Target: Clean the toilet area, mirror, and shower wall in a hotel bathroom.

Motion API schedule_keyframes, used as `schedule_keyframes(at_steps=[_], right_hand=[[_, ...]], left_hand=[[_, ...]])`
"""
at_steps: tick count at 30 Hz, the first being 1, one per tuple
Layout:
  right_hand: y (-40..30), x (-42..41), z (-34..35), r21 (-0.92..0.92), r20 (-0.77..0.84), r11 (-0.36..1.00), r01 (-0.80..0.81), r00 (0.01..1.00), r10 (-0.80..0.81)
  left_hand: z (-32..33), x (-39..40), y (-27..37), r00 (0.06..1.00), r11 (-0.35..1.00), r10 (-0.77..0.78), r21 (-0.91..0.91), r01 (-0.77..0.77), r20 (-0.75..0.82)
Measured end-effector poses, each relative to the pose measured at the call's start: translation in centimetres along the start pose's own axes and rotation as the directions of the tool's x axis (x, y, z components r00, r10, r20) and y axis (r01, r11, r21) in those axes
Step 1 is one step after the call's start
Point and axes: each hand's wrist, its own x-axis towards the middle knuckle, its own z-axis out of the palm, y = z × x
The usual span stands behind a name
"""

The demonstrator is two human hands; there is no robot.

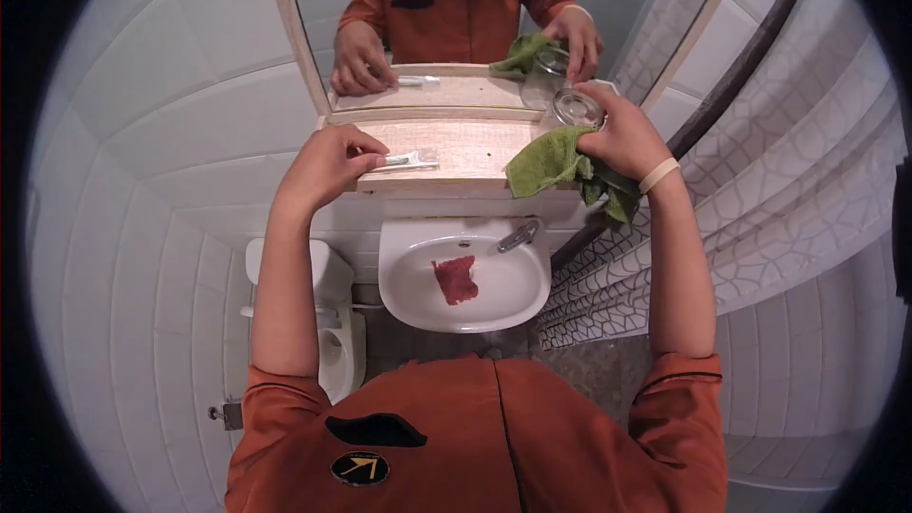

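My left hand (333, 160) pinches one end of a small clear-wrapped packet (417, 159) at the left of the wooden shelf (463, 142) below the mirror. At the shelf's right end, my right hand (623, 132) has its fingers on an upside-down clear glass (576, 108). The same hand also holds a green cloth (545, 160), which hangs over the shelf's front edge and below the palm. What lies inside the packet is too small to tell. Part of the glass is hidden behind the cloth and hand.
Below the shelf is a white sink (399, 299) with a chrome faucet (519, 236) and a dark red cloth (456, 279) in its basin. A toilet (299, 267) stands at left, a patterned shower curtain (755, 249) hangs at right. The mirror (456, 28) reflects both hands.
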Motion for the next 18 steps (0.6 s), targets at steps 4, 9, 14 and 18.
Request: schedule_keyframes(at_steps=[4, 9, 14, 18], right_hand=[[0.2, -1.0, -0.1, 0.065, -0.045, 0.992, 0.107, 0.994, -0.104], [-2.9, -9.8, -4.4, 0.573, -0.127, 0.815, -0.084, 0.973, 0.19], [0.6, -21.2, -0.6, 0.866, -0.086, 0.501, -0.008, 0.983, 0.164], [4.2, -26.8, 6.4, 0.535, 0.134, 0.72, -0.442, 0.886, 0.444]], left_hand=[[0.9, 1.9, -0.7, 0.985, 0.981, 0.173, 0.086, -0.172, -0.004], [3.7, 3.6, 0.1, 0.941, 0.945, 0.323, 0.093, -0.314, -0.099], [4.9, 4.1, 1.6, 0.905, 0.908, 0.401, 0.19, -0.373, -0.141], [5.8, 1.6, 4.8, 0.601, 0.81, 0.549, 0.191, -0.555, -0.581]])
